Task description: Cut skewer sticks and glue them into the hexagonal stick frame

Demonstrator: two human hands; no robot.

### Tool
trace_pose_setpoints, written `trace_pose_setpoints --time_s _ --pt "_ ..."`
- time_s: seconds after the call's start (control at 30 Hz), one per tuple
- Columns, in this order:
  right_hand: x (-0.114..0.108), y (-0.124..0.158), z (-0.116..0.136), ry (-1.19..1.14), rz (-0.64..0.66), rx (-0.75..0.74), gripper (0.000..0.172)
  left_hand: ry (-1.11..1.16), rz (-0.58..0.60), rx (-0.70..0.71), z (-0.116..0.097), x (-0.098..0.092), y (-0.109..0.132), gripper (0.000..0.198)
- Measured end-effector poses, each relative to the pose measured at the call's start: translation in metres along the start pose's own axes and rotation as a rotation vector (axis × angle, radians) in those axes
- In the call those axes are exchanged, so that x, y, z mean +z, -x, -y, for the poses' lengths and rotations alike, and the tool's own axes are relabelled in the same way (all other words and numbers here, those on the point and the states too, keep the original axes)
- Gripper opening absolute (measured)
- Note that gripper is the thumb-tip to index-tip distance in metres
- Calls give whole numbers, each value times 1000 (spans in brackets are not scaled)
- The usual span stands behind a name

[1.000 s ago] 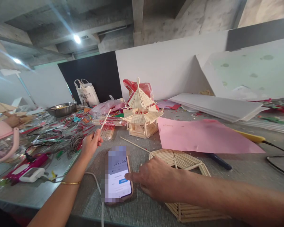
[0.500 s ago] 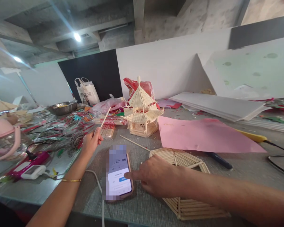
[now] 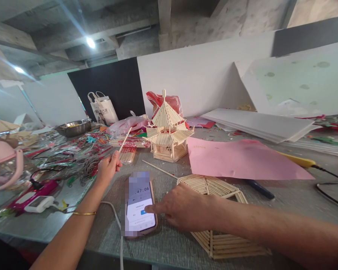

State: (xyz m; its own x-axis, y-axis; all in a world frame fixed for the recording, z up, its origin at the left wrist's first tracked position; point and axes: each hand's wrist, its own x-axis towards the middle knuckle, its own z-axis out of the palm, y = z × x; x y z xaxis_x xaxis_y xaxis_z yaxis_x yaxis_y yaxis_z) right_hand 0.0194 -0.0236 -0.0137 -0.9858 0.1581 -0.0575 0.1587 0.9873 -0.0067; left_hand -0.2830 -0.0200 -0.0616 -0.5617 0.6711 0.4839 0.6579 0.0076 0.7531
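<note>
My left hand is closed around the lower end of a thin wooden stick, which points up and away. My right hand has its index finger stretched out onto the lit screen of a smartphone, with the other fingers curled and nothing seen in them. Under my right wrist lies a flat polygonal frame of wooden sticks, partly covered by the arm. A loose stick reaches from its far corner. Beyond it stands a small stick-built pavilion with a two-tiered roof.
A pink paper sheet lies at right, over a dark handle. Behind it are a yellow corded tool and white boards. Packaged sticks, a metal bowl, a magenta power strip and a white cable are leftward.
The view has shifted slightly. My right index finger stays at the phone's blue button and covers a little more of it. The stick in my left hand is held the same way.
</note>
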Motion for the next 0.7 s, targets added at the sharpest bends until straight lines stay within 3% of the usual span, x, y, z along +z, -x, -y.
trace_pose_setpoints --time_s 0.7 --pt "4 1 -4 8 -64 6 47 -8 0 -10 3 0 -1 49"
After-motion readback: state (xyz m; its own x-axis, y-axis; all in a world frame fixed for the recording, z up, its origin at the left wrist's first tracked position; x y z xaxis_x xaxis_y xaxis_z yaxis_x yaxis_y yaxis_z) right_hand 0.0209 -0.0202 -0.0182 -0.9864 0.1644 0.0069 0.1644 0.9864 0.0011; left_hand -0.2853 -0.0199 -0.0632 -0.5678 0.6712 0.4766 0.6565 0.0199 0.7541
